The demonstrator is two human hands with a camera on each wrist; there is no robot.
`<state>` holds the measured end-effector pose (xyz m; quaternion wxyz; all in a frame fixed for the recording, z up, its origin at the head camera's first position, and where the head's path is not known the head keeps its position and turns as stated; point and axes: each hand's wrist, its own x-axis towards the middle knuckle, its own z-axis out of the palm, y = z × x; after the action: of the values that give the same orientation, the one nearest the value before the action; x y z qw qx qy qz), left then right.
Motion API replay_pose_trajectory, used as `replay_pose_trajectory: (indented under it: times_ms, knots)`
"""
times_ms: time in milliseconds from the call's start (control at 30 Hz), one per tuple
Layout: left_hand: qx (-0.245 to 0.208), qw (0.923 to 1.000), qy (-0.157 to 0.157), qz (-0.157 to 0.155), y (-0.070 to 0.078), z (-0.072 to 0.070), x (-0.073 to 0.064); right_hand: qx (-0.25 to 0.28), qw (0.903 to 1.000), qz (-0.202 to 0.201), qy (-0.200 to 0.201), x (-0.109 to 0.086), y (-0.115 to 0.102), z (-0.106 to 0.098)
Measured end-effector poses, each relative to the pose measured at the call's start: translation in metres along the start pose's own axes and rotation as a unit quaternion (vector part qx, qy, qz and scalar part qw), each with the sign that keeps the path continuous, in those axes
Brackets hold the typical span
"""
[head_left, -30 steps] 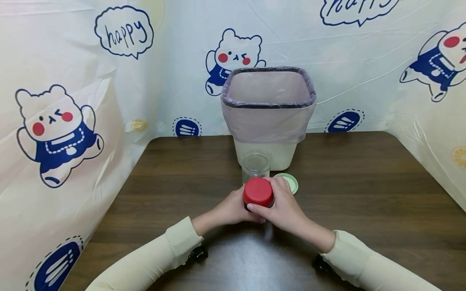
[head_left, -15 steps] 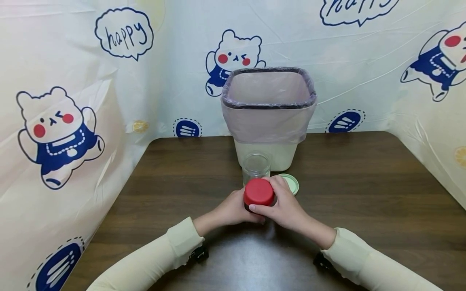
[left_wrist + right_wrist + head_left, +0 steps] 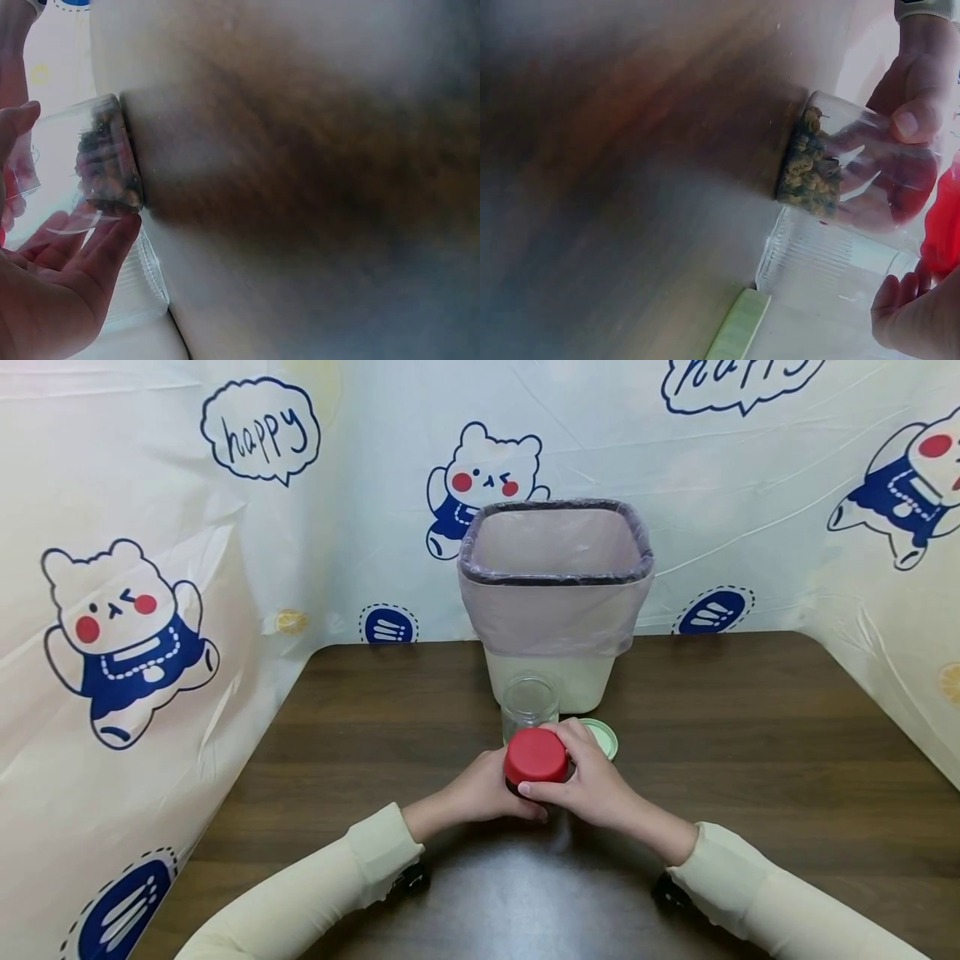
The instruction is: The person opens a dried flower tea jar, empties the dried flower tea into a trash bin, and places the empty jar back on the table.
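Observation:
A clear jar (image 3: 844, 124) stands upright at the middle of the table (image 3: 390, 727), with dried, curled greenish-brown buds (image 3: 806, 176) in its bottom. My left hand (image 3: 480, 789) grips the jar's body, fingers curled round its side. On top sits a red lid (image 3: 536, 756), which my right hand (image 3: 596, 783) holds by its edge with thumb and fingers. In the head view the hands and lid hide most of this jar. Just behind it stands a second glass jar (image 3: 529, 697), uncovered. Beside that, partly behind my right hand, lies a pale green lid (image 3: 602, 737).
A bin (image 3: 551, 618) lined with a translucent purple bag stands at the back of the table, right behind the second jar. A printed cloth (image 3: 375, 460) with bear drawings hangs around the table's back and sides.
Both hands keep their grip on the jar and red lid, with barely any visible movement. The whole head view has shifted very slightly.

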<state>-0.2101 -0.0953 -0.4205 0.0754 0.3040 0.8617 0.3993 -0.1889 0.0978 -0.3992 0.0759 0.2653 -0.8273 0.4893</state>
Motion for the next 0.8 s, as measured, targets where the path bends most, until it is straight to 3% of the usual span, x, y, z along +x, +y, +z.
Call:
replay_pose_trajectory:
  times_ms: [200,467,800]
  knots:
    - [0.004,1.0,-0.007,0.001,-0.001,0.001,0.001,0.019,0.9997,-0.006,-0.014,0.0,0.005,-0.002]
    - [-0.033,0.9956,-0.088,0.009,0.0,-0.005,-0.001,0.033,0.994,-0.05,-0.092,0.001,0.01,-0.012]
    - [-0.028,0.9962,-0.08,0.021,-0.003,-0.003,0.0,0.017,0.9953,-0.037,-0.087,0.0,0.009,-0.011]
